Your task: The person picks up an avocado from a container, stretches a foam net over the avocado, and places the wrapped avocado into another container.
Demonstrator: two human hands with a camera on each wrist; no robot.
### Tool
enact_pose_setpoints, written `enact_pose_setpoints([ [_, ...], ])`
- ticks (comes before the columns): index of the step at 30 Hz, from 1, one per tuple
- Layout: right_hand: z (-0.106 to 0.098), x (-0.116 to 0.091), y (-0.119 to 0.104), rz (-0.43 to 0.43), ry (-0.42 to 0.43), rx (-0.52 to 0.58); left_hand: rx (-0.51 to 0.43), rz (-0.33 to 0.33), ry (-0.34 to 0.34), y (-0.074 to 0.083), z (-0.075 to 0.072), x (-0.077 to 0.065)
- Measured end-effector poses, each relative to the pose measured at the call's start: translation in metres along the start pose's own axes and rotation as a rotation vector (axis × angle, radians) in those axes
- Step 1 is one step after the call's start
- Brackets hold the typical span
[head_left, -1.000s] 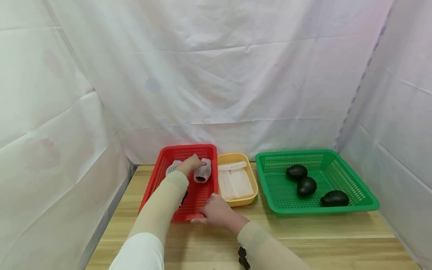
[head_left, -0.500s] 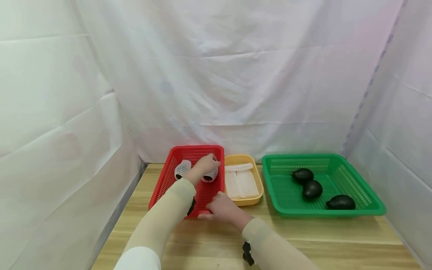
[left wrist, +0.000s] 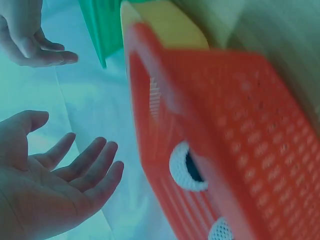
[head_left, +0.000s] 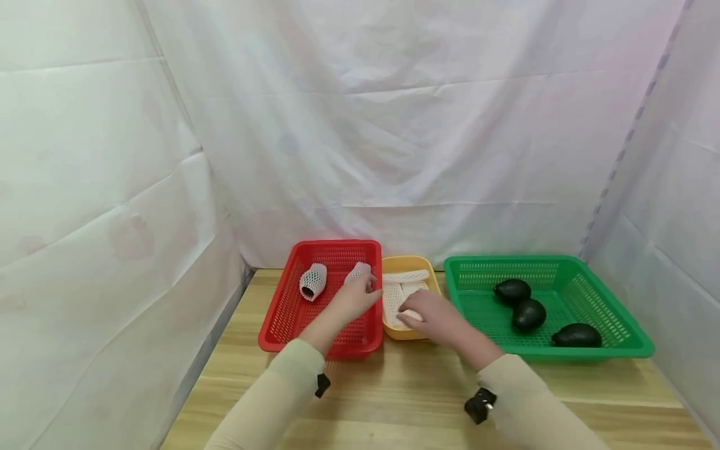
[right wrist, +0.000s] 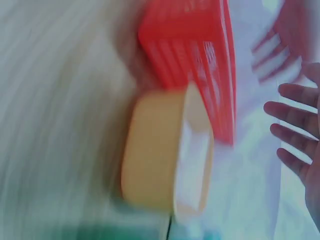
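Observation:
My left hand (head_left: 351, 301) hovers over the red basket's right side, its fingers relaxed and holding nothing, as the left wrist view also shows. Below it in the red basket (head_left: 275, 325) lies an avocado in a white foam net (head_left: 358, 271), partly hidden by the hand. A second netted avocado (head_left: 313, 281) rests further left, its dark end showing. My right hand (head_left: 432, 315) is above the front of the yellow tray (head_left: 402, 334), fingers loosely bent with nothing between them. Flat white foam nets (head_left: 392, 303) lie in that tray, one net (head_left: 405, 276) across the back.
A green basket (head_left: 562, 353) at the right holds three bare dark avocados (head_left: 529, 314). The yellow tray sits between the two baskets on the wooden table (head_left: 394, 400). White cloth (head_left: 394, 137) hangs behind and at both sides.
My left hand has let go of the netted avocado and drawn back right and up. My right hand has left the red basket's front rim and moved right over the yellow tray.

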State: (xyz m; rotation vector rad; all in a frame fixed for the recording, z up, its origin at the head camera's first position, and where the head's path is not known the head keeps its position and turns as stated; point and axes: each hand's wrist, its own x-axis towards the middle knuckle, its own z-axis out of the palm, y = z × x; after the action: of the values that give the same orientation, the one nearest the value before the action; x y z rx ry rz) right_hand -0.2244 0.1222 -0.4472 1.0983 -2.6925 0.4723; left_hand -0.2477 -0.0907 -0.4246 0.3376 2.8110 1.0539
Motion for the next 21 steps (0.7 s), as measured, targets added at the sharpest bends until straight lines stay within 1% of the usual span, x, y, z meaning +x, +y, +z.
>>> enact_pose_setpoints([
  [2,-0.012,-0.013,0.015,0.075,-0.018,-0.004,0.059,0.026,0.021,0.004,0.009,-0.007],
  [5,-0.028,-0.033,0.038,0.172,-0.071,-0.019,0.170,0.093,0.064,0.011,0.026,-0.015],
  [6,-0.033,-0.039,0.045,0.199,-0.093,-0.018,0.193,0.111,0.077,0.014,0.031,-0.018],
  [8,-0.043,-0.050,0.061,0.224,-0.139,-0.022,0.224,0.146,0.090,0.021,0.042,-0.021],
  [11,-0.056,-0.063,0.084,0.242,-0.208,-0.030,0.230,0.162,0.081,0.032,0.057,-0.023],
  [13,-0.063,-0.072,0.099,0.236,-0.262,-0.025,0.234,0.169,0.064,0.039,0.066,-0.023],
  [15,-0.068,-0.080,0.112,0.249,-0.319,-0.031,0.238,0.173,0.044,0.045,0.074,-0.024],
  [18,-0.074,-0.093,0.130,0.293,-0.392,-0.030,0.229,0.180,0.018,0.053,0.085,-0.025],
  [21,-0.078,-0.102,0.145,0.360,-0.422,-0.015,0.223,0.191,0.003,0.060,0.095,-0.026],
])
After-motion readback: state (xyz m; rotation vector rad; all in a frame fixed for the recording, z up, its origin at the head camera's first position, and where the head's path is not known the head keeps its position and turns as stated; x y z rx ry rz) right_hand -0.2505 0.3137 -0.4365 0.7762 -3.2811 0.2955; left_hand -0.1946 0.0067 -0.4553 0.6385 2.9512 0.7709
